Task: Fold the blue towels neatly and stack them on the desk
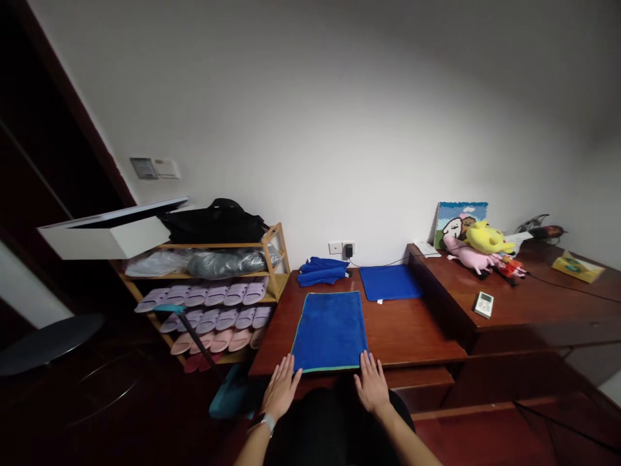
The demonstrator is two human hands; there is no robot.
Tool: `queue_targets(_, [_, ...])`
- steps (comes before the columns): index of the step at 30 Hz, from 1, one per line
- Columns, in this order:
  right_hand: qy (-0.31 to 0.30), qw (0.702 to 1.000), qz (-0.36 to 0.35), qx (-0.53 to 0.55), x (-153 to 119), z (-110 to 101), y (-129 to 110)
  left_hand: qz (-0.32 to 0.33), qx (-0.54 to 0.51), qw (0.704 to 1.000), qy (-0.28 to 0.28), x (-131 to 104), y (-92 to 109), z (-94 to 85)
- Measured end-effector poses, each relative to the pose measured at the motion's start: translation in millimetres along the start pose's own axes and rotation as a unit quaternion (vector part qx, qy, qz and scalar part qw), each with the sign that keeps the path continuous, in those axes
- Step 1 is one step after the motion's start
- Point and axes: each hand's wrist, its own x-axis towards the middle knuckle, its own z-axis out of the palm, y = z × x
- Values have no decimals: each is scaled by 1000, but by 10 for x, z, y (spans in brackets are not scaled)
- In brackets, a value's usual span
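A blue cloth [330,331] with a thin green edge lies flat on the brown wooden desk [407,333], one short side along the desk's front edge. My left hand [281,388] rests at its near left corner, fingers extended and slightly apart, holding nothing. At the near right corner my right hand [372,383] lies with spread fingertips on or beside the cloth, also holding nothing. Behind the cloth, to the left, is a crumpled blue cloth pile [323,271]. A second flat blue cloth [391,283] with a small white tag sits at the back right.
On the left stands a wooden rack [277,259] with slippers, a black bag [216,223] and a white box [104,236]. A higher brown surface on the right holds plush toys [488,238], a white remote [484,304] and a tissue pack [577,266].
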Motion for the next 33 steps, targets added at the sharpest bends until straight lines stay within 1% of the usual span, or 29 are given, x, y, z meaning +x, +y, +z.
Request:
queue_targets(3, [-9, 1000, 2, -2, 43, 14, 46, 0, -3, 1000, 3, 10, -5, 34])
queue_targets(8, [-28, 1000, -5, 12, 119, 86, 124, 9, -8, 1000, 14, 42, -102, 124])
queue_targets(10, [-29, 999, -9, 15, 113, 96, 125, 2, -15, 1000, 18, 54, -124, 139])
queue_targets(12, [-22, 1000, -3, 18, 105, 80, 100, -8, -22, 999, 37, 79, -94, 123])
queue_targets(14, [-3, 1000, 9, 23, 128, 37, 60, 3, -29, 997, 71, 132, 23, 77])
queue_targets(16, [27, 999, 11, 27, 207, -27, 19, 46, -38, 994, 91, 235, 250, 15])
queue_targets(17, [40, 999, 7, 27, 268, -60, 1, 73, -42, 992, 89, 307, 402, -13])
queue_targets(20, [55, 998, -7, 28, 504, -119, -27, 145, -48, 987, 59, 589, 941, -44])
queue_targets(22, [49, 998, -5, 30, 653, -95, -18, 176, -51, 982, 36, 789, 1280, -5])
queue_targets(24, [34, 999, -8, 30, 760, -18, 11, 197, -54, 979, 12, 957, 1533, 74])
queue_targets(25, [26, 999, -11, 30, 796, 33, 31, 201, -55, 978, 0, 1020, 1618, 122])
queue_targets(27, [17, 999, -21, 31, 834, 134, 70, 198, -54, 979, -21, 1096, 1702, 220])
queue_targets(29, [17, 999, -26, 36, 843, 203, 98, 186, -49, 981, -38, 1112, 1687, 304])
queue_targets(31, [19, 999, -22, 45, 840, 227, 105, 172, -44, 983, -41, 1085, 1588, 358])
queue_targets(33, [21, 999, -12, 47, 841, 227, 97, 153, -37, 987, -31, 1039, 1410, 373])
